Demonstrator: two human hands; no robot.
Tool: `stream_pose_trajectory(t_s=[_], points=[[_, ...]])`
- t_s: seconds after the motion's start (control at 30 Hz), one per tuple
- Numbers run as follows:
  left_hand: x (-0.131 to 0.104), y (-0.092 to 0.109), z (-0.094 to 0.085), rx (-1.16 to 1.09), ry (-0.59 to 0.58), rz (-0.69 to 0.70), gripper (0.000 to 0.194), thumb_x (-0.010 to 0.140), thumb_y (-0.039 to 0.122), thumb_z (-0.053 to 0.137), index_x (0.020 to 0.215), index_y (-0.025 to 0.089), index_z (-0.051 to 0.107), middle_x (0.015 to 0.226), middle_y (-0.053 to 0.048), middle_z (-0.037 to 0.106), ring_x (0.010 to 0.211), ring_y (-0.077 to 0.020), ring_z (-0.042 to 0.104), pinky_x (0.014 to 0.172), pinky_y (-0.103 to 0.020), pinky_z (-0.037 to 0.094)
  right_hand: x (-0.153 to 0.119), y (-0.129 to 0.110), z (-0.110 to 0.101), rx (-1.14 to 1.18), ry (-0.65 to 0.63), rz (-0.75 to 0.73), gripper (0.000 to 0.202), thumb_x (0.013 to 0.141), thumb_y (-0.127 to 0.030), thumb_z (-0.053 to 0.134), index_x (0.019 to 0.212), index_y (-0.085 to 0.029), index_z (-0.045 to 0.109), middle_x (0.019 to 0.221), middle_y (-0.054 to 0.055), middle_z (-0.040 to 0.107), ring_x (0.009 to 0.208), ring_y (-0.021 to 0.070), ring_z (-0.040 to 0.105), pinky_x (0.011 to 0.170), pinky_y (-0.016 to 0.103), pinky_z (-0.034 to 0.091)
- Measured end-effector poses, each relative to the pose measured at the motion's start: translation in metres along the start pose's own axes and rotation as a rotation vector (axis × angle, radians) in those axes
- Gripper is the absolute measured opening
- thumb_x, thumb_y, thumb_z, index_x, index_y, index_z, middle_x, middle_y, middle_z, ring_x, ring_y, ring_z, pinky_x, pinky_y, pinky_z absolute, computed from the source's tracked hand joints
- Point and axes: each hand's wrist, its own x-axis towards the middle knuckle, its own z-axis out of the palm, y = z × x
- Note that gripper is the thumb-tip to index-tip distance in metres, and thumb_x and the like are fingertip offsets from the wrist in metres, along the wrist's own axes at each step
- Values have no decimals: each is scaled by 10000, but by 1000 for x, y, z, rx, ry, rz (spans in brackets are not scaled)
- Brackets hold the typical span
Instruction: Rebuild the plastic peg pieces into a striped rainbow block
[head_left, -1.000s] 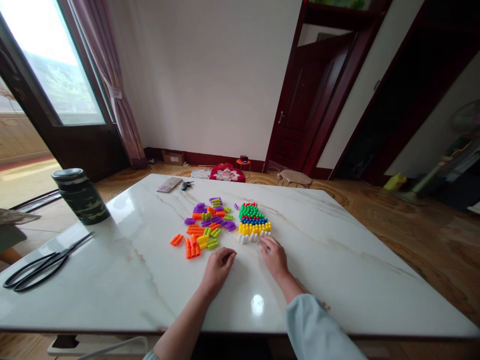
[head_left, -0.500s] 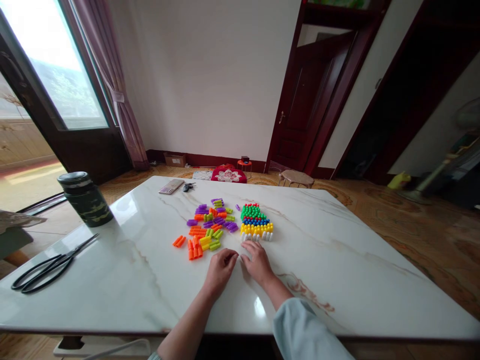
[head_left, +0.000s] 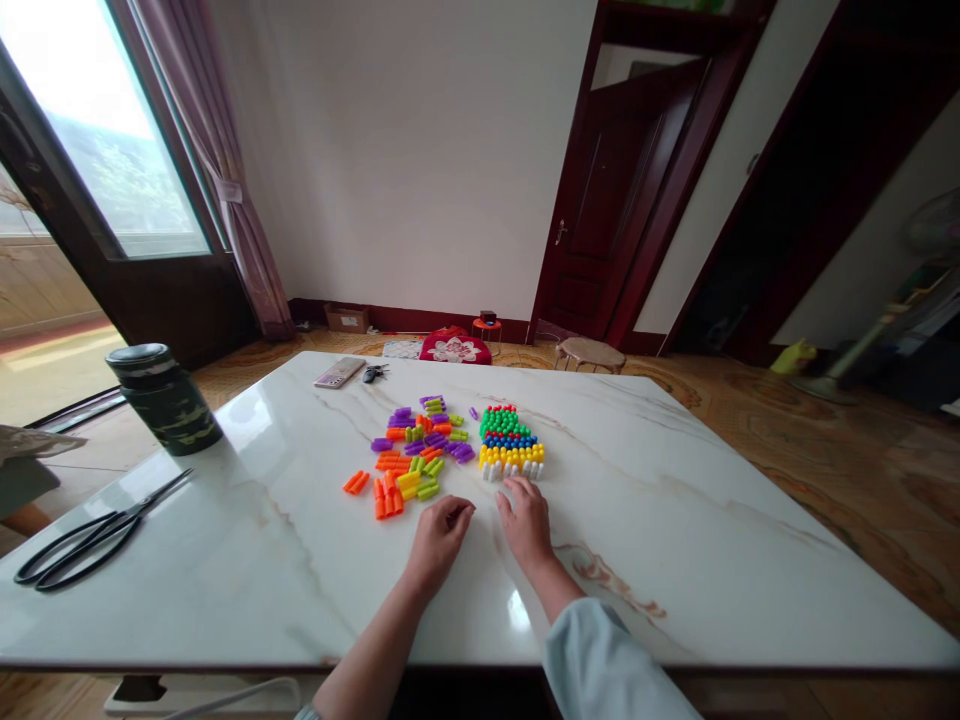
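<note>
My left hand (head_left: 441, 532) rests on the table with its fingers curled together; whatever may be inside them is hidden. To its right, my right hand (head_left: 526, 518) has its fingers stretched forward, the tips at the row of white round-topped pegs (head_left: 513, 470). Behind these stand rows of yellow pegs (head_left: 511, 457), blue pegs (head_left: 517, 441) and green pegs (head_left: 501, 422), with some red ones among them. Left of this block lies a loose spread of plastic tubes: orange tubes (head_left: 388, 497), purple tubes (head_left: 459, 453), lime-green tubes (head_left: 428, 491) and yellow tubes (head_left: 409, 485).
Black-handled scissors (head_left: 101, 535) and a dark camouflage flask (head_left: 166, 405) are on the left of the marble-patterned table (head_left: 675, 520). A phone (head_left: 340, 373) and keys (head_left: 373, 373) lie near its far edge. Beyond it stands a round stool (head_left: 590, 353).
My right hand has shifted to the right, away from my left hand, along the white pegs. My left hand keeps its curled pose. The view has moved slightly.
</note>
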Motion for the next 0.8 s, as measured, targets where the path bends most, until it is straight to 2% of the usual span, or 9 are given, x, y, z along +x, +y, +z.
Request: stream_pose_trajectory(t_s=[0.33, 0.5, 0.63, 0.8], points=[[0, 1, 0, 5, 12, -6, 242, 854, 347, 536, 808, 173, 697, 744, -42, 690, 662, -160, 595, 620, -257, 427, -2, 5, 3, 18, 55, 5, 221, 899, -252, 514, 1027, -146, 658, 1043, 106, 659, 1004, 218, 576, 912, 338, 433], [0, 0, 0, 5, -3, -18, 246, 855, 354, 530, 820, 175, 694, 761, -42, 693, 673, -162, 600, 629, -261, 435, 1, 18, -3, -63, 162, 184, 178, 875, -242, 527, 808, -161, 670, 939, 93, 636, 929, 217, 562, 845, 323, 415], [1, 0, -1, 12, -2, -20, 251, 854, 359, 528, 823, 176, 696, 766, -43, 694, 677, -164, 600, 628, -260, 432, 9, 27, -12, -165, 87, 285, 159, 861, -249, 556, 807, -174, 686, 972, 78, 637, 939, 214, 555, 813, 307, 386], [0, 1, 0, 4, 4, -20, 263, 848, 373, 529, 812, 174, 697, 753, -44, 691, 664, -163, 595, 619, -258, 432, 11, 29, -14, -212, 14, 298, 153, 844, -251, 577, 925, -198, 695, 1071, 48, 644, 1002, 207, 551, 786, 292, 364]])
